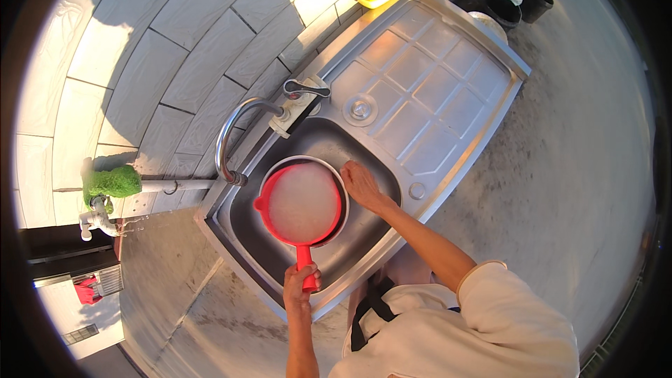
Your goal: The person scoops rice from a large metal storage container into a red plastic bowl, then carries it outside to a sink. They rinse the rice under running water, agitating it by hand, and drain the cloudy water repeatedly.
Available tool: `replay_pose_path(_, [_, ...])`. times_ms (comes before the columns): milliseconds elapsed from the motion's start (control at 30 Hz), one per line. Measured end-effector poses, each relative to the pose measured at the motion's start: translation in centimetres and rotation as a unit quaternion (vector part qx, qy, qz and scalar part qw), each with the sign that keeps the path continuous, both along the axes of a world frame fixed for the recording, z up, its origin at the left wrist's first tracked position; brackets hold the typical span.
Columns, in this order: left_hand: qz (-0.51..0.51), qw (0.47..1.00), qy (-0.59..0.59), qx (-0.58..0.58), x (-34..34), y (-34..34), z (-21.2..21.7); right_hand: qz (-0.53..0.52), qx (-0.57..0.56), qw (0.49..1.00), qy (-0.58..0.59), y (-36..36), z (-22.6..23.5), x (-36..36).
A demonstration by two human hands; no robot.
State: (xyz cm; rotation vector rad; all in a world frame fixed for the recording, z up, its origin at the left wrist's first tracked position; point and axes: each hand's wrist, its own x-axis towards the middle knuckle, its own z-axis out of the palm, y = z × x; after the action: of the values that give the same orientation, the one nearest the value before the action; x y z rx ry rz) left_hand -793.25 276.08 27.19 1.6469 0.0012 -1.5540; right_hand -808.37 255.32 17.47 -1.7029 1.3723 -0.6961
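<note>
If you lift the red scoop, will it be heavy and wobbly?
Probably heavyish: the red scoop seems to hold plenty of pale, cloudy liquid. It may tip or slosh, since the left hand holds only the handle at one side.

- Bright, warm sunlight; wall (pixel 78 115) partly sunlit, overexposed at top.
- Large shadow (pixel 210 56) across its tiles.
- Orange-tinted glare on drainboard (pixel 383 49).
- Sink (pixel 355 232) in focus.
- Floor (pixel 560 168) at right hazy.
- Fisheye: straight edges bowed, corners black.
</note>
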Motion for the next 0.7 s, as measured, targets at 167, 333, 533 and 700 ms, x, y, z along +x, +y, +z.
replay_pose_path(167, [-0.034, 0.998, -0.041, -0.021, 0.1, -0.5, 0.5, 0.018, -0.149, 0.987, 0.052, 0.9, 2.2, -5.2])
replay_pose_path(333, [-0.023, 0.999, -0.032, 0.017, 0.3, -0.3, 1.2, -0.042, -0.252, 0.957, 0.136, -1.6, 1.7, -10.8])
replay_pose_path(533, [-0.019, 0.996, -0.08, 0.016, -0.8, -0.7, 1.7, -0.078, -0.233, 0.953, 0.177, -5.4, -1.2, -10.6])
replay_pose_path(700, [-0.029, 0.991, -0.126, 0.041, -1.2, -1.0, 2.5, -0.089, -0.203, 0.955, 0.197, -6.2, -2.2, -8.1])
